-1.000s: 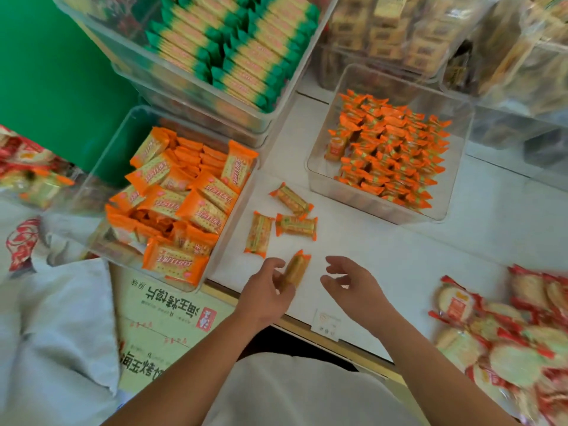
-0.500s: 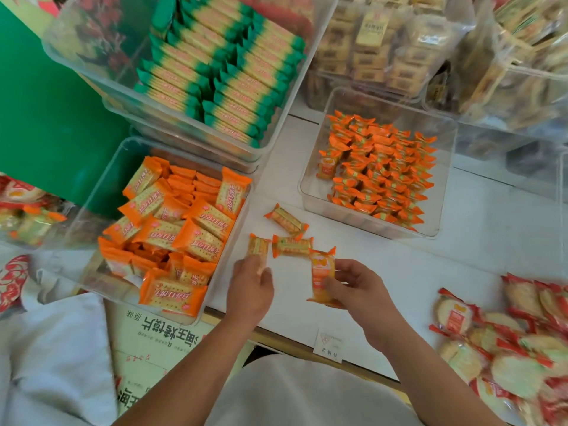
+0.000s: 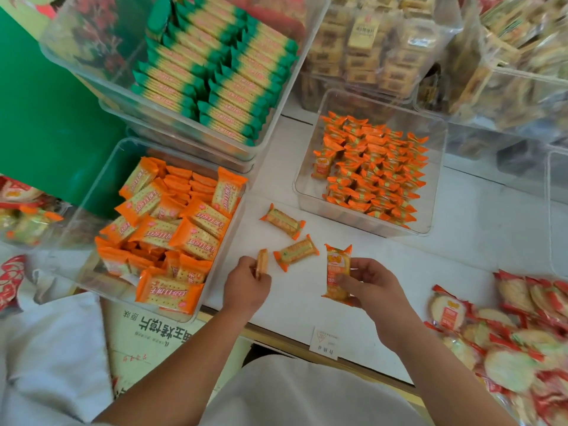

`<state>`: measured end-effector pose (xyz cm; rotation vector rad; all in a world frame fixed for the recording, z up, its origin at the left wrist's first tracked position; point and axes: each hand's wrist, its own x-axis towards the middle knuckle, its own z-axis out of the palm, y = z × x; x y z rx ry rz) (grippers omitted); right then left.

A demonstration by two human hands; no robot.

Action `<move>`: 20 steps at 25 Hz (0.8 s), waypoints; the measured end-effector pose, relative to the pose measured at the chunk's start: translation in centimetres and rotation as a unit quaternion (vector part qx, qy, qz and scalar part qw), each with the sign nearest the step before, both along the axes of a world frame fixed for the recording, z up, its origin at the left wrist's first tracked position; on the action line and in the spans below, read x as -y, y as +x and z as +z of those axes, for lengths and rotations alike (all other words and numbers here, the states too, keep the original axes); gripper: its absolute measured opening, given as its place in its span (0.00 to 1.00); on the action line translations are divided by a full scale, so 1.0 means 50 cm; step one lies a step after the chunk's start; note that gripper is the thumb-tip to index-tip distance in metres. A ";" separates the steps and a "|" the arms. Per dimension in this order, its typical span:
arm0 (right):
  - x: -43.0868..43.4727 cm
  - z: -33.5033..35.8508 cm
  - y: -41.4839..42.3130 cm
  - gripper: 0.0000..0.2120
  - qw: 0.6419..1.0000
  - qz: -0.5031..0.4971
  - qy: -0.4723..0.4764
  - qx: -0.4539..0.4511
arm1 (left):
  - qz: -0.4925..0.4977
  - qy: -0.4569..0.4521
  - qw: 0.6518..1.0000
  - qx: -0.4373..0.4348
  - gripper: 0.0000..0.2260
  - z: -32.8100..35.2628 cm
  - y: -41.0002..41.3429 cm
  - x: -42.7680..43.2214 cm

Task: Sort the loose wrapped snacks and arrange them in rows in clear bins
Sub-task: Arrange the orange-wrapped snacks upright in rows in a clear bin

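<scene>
— What is hidden or hard to make out?
— The thin orange snack (image 3: 262, 265) in the left hand (image 3: 246, 285) is seen edge-on and is half covered by the fingers, so its print cannot be read. The red-wrapped rice crackers (image 3: 504, 327) at the right are blurred and cut off by the frame edge. The small label (image 3: 324, 341) on the tabletop (image 3: 461, 250) edge cannot be read
— And the grips?
— The left grip is closed narrowly on the thin orange snack, which is pinched at its lower end just above the tabletop. An upright orange-wrapped snack (image 3: 337, 272) is held in the right hand (image 3: 373, 287), whose fingers are curled round its right edge. A near loose snack (image 3: 296, 253) and a far loose snack (image 3: 282, 221) are seen lying on the tabletop, between the hands and the clear bin (image 3: 307, 192) in which similar orange snacks are stood in rows
</scene>
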<state>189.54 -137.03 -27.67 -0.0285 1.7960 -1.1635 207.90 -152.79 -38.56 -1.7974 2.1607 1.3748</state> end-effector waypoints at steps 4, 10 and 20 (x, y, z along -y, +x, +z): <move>-0.002 0.019 0.004 0.10 1.000 0.004 -0.024 0.002 | 0.130 0.224 0.940 -0.224 0.06 0.147 -0.011 -0.046; -0.007 0.071 -0.010 0.10 0.992 0.051 -0.071 -0.093 | 0.001 0.179 0.951 -0.251 0.14 0.269 -0.030 -0.069; -0.025 0.076 -0.039 0.15 0.966 0.194 -0.088 -0.143 | -0.086 0.098 0.958 -0.256 0.17 0.298 -0.091 -0.078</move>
